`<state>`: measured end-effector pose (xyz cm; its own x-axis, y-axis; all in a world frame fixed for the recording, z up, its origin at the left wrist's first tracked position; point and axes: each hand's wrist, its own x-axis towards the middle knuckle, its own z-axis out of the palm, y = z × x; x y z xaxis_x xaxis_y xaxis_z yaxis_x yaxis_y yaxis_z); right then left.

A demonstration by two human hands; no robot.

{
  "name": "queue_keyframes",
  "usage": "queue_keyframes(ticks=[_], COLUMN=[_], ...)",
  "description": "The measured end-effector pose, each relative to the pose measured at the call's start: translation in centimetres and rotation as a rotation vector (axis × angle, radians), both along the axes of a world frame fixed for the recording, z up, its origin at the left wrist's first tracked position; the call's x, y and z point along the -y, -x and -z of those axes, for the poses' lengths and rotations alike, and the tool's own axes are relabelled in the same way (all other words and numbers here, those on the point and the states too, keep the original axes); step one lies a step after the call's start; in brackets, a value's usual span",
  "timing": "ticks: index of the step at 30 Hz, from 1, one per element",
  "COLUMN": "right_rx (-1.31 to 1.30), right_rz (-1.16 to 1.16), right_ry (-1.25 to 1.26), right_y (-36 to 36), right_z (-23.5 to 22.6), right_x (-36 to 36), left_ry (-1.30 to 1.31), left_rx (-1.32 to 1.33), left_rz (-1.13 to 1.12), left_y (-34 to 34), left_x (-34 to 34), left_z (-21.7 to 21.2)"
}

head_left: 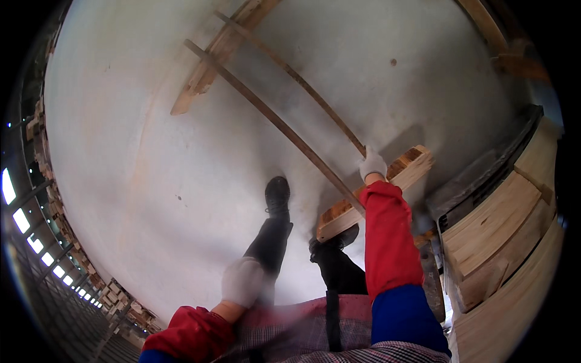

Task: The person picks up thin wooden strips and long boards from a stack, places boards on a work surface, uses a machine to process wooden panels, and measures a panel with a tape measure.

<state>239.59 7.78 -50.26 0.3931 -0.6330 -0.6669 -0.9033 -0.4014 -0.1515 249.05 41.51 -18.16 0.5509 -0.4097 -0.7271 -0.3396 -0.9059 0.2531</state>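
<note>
My right hand (373, 163), in a whitish glove, is closed on the near end of a long thin wooden strip (308, 88). A second thin strip (266, 112) runs roughly alongside it, to its left. Both reach from a short wooden beam (411, 167) by my feet to a longer wooden beam (221, 51) farther off on the floor. My left hand (243, 282), gloved as well, is beside my left leg, well apart from the strips. Motion smears its fingers, and I see nothing in it.
Pale, light-coloured boards (493, 224) are stacked at the right, beside a dark-edged frame (484, 175). Wooden timbers (523, 66) stand at the far right. More stacked wood (112, 296) lines the left side. My shoe (278, 189) is on the grey floor (151, 181).
</note>
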Motion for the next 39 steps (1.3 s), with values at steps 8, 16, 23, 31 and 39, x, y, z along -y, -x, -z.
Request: queue_keyframes(ticks=[8,16,23,31,39], right_rx=[0.045,-0.065,0.145,0.138,0.094], right_rz=[-0.017,0.057,-0.221,-0.045,0.244], right_ry=[0.066,-0.018,0.210,-0.238,-0.054], right_y=[-0.4,-1.7,1.1,13.4,19.9], right_z=[-0.3,-0.3,-9.2,-37.4,-49.6], right_x=[0.5,2.8,-5.6,-14.9,-12.9], left_ry=[0.125,0.143,0.101,0.301,0.771], left_rx=[0.067,0.055,0.014,0.034,-0.215], left_rz=[-0.010,-0.034,0.000,0.170,-0.320], left_y=[0.6,0.2,0.6,1.0,-17.5], left_x=[-1.9,-1.3,-1.5,-3.2,1.4], left_z=[0.9,0.8,0.7,-2.1,-8.6])
